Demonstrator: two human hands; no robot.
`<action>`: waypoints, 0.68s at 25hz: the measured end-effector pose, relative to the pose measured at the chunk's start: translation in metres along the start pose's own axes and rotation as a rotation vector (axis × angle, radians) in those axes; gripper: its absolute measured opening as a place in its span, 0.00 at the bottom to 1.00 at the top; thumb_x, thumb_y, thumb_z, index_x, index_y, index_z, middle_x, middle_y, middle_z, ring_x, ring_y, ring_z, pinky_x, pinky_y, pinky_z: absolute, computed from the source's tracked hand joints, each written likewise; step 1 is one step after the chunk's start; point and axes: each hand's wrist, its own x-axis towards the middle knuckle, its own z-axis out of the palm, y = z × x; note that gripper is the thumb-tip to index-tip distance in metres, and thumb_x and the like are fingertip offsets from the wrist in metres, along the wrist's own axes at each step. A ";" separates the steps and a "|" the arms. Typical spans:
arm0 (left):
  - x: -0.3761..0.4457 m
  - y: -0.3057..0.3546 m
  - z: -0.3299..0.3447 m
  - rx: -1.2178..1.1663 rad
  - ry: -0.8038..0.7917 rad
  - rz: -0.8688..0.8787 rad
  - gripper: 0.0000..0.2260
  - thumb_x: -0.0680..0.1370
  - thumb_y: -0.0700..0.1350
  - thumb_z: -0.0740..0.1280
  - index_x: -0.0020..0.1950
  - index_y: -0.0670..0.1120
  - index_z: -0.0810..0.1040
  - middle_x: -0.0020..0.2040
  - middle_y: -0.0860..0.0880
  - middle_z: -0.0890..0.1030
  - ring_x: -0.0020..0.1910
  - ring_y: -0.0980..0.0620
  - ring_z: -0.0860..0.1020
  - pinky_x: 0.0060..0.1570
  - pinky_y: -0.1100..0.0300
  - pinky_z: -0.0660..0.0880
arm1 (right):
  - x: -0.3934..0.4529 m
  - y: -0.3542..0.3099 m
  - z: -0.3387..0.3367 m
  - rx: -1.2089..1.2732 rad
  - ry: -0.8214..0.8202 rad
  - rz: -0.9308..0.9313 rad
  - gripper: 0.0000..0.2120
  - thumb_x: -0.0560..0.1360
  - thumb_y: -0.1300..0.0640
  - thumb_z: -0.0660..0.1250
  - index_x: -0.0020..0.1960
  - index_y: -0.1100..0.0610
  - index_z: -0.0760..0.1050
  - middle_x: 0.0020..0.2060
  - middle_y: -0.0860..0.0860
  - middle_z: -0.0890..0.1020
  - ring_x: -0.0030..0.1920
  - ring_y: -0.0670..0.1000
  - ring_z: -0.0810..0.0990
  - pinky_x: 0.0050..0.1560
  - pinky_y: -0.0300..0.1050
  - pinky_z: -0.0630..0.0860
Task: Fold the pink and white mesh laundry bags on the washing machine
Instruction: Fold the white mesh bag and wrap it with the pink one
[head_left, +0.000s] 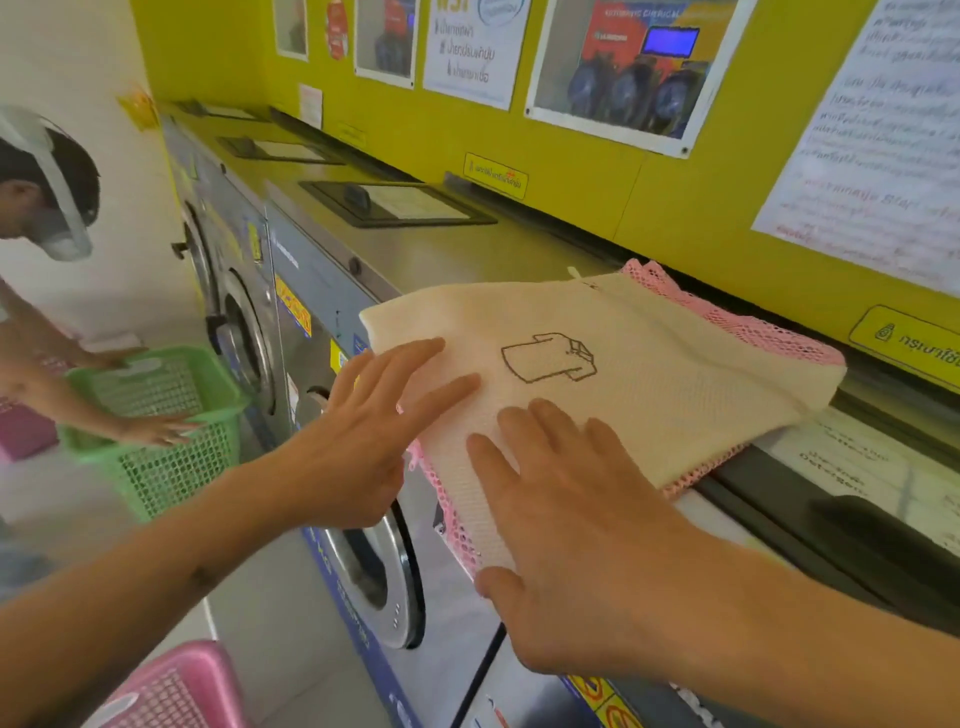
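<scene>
Green basket (156, 421) sitting on the floor far left, left hand (363, 441) lying open and flat on the white mesh bag (649, 374), right hand (571, 530) pressing open beside it, pink mesh bag (753, 322) peeking out underneath, both bags resting on the washing machine (441, 249).

The washer top (415, 254) carries a pink mesh bag (769, 332), its edges showing far right and near. A white mesh bag (649, 364) lies flat over it.

Bright, even light, soft shadows; wide-angle bending at the edges, slight overall blur.
</scene>
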 end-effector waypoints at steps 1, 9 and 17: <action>-0.005 0.001 0.015 0.036 -0.013 -0.036 0.50 0.67 0.42 0.70 0.79 0.56 0.41 0.80 0.41 0.44 0.78 0.41 0.44 0.75 0.38 0.46 | 0.002 -0.004 0.009 -0.080 -0.038 0.014 0.42 0.71 0.41 0.67 0.75 0.56 0.50 0.71 0.60 0.53 0.73 0.69 0.48 0.68 0.73 0.53; 0.010 0.043 0.095 -0.022 0.183 -0.279 0.54 0.64 0.46 0.75 0.79 0.49 0.41 0.78 0.34 0.45 0.78 0.33 0.46 0.68 0.27 0.53 | 0.014 0.001 0.054 -0.532 -0.019 0.023 0.44 0.78 0.42 0.60 0.79 0.60 0.37 0.76 0.63 0.43 0.75 0.71 0.40 0.66 0.78 0.52; 0.021 0.047 0.064 -0.189 0.426 -0.317 0.37 0.70 0.61 0.67 0.74 0.49 0.58 0.76 0.37 0.59 0.76 0.38 0.58 0.72 0.36 0.56 | 0.016 0.026 0.031 -0.224 0.289 -0.098 0.10 0.67 0.57 0.68 0.47 0.57 0.77 0.48 0.55 0.75 0.50 0.59 0.72 0.39 0.51 0.66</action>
